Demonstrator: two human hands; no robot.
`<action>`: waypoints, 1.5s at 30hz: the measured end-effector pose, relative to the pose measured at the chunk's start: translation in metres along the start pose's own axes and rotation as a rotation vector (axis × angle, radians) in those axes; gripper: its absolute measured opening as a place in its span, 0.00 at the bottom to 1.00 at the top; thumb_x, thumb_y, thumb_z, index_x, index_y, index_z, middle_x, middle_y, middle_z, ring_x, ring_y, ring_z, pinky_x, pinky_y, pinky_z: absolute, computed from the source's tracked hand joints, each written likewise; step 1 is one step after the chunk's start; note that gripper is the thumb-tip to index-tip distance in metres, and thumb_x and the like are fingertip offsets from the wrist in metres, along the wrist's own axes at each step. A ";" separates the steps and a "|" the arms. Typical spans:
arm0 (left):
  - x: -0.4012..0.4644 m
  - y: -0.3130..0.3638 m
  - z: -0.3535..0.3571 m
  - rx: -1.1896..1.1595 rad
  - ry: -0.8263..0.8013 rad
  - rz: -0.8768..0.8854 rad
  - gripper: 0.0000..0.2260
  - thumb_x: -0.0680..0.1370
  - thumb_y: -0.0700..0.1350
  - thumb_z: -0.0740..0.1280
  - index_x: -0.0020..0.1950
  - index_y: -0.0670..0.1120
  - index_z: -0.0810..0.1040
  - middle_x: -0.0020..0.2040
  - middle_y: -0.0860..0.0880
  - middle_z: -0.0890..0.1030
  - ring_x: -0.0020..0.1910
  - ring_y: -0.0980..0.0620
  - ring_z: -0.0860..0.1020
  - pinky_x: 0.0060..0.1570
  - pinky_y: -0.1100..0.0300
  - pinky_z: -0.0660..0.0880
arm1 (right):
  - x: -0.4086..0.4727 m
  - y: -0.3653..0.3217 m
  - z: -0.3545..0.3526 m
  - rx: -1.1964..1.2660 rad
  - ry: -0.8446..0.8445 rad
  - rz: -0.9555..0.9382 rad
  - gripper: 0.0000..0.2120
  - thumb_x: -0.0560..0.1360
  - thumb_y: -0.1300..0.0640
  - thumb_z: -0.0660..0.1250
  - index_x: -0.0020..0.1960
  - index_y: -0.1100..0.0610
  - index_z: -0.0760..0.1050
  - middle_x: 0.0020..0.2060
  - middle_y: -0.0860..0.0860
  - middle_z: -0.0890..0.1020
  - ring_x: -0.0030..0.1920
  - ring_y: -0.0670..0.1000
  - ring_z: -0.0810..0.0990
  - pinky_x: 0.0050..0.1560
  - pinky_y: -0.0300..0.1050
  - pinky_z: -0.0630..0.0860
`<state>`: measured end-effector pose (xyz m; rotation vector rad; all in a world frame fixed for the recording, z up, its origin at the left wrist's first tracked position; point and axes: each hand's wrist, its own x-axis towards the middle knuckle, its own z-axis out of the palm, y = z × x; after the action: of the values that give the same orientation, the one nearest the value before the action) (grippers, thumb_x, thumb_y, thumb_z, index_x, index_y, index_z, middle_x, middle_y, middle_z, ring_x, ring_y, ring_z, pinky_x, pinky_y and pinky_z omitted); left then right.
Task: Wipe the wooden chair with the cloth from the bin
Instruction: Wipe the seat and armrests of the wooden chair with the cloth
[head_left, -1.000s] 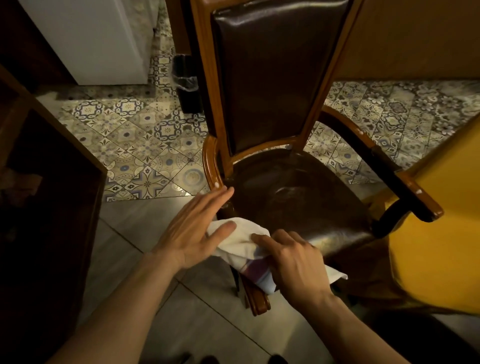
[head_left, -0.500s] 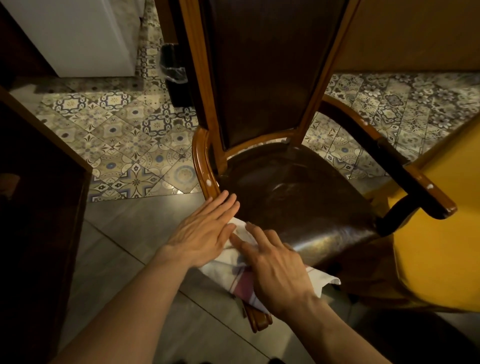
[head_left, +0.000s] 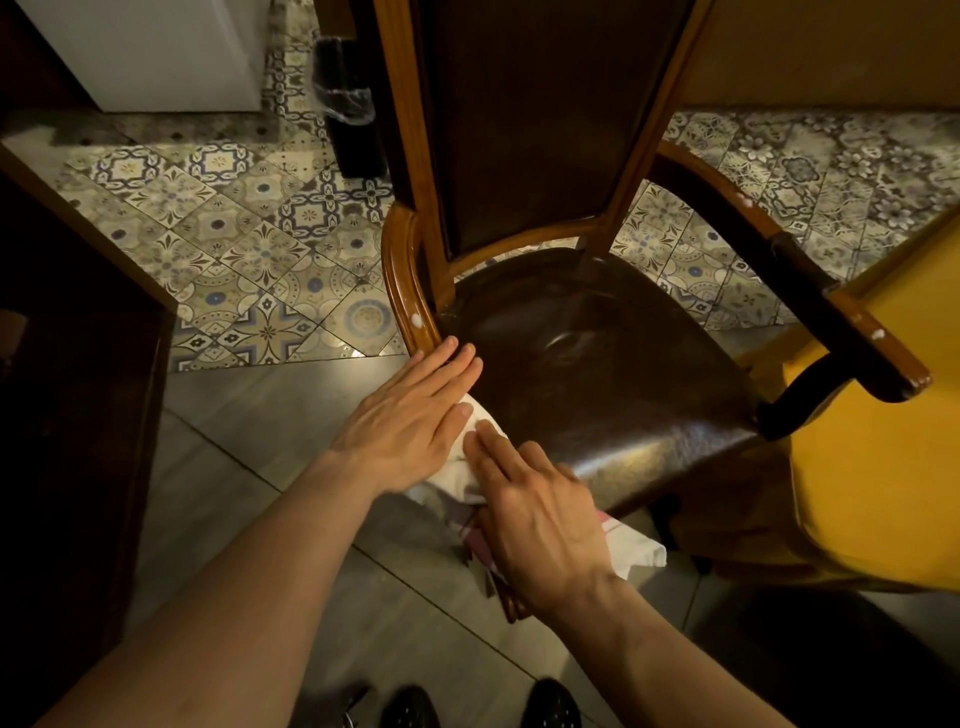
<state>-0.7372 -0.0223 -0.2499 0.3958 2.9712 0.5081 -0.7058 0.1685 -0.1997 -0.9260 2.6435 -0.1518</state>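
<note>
The wooden chair (head_left: 597, 364) has a dark leather seat and back, a light wooden frame and curved armrests. A white cloth (head_left: 636, 551) with a reddish stripe is draped over the chair's left armrest at the front corner of the seat. My left hand (head_left: 410, 426) lies flat on the cloth's far end, fingertips reaching the armrest's bend. My right hand (head_left: 540, 519) presses on the cloth just nearer to me, fingers pointing at the left hand. Most of the cloth is hidden under both hands.
A small black bin (head_left: 348, 104) with a plastic liner stands on the patterned tiles behind the chair. Dark wooden furniture (head_left: 78, 389) is at the left. A yellow cloth-covered table (head_left: 883, 467) presses against the chair's right armrest. My shoes (head_left: 410, 706) are below.
Both hands flattened onto the cloth and slid it forward along the left armrest toward the chair's back. The view moved closer to the chair.
</note>
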 end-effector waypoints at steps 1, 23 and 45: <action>0.000 0.001 0.000 0.002 0.000 -0.002 0.24 0.84 0.53 0.43 0.80 0.49 0.48 0.81 0.53 0.48 0.78 0.59 0.39 0.77 0.52 0.45 | -0.003 0.000 0.000 -0.006 -0.003 0.003 0.40 0.75 0.43 0.66 0.79 0.54 0.51 0.77 0.51 0.58 0.63 0.55 0.68 0.55 0.53 0.74; 0.003 0.013 0.011 0.113 -0.020 -0.092 0.28 0.82 0.58 0.39 0.80 0.47 0.42 0.81 0.50 0.41 0.77 0.54 0.34 0.77 0.51 0.40 | -0.081 0.011 0.011 0.000 -0.089 -0.048 0.34 0.78 0.40 0.62 0.77 0.51 0.53 0.73 0.50 0.62 0.59 0.56 0.72 0.50 0.53 0.75; 0.003 0.014 0.015 0.096 -0.014 -0.130 0.28 0.81 0.59 0.36 0.79 0.50 0.40 0.80 0.53 0.39 0.75 0.57 0.30 0.72 0.56 0.32 | -0.109 0.040 -0.031 -0.067 -0.001 -0.022 0.30 0.54 0.45 0.81 0.55 0.49 0.83 0.51 0.46 0.83 0.38 0.51 0.81 0.24 0.41 0.75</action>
<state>-0.7351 -0.0042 -0.2596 0.2106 2.9901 0.3489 -0.6604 0.2674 -0.1488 -0.9769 2.6525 -0.0679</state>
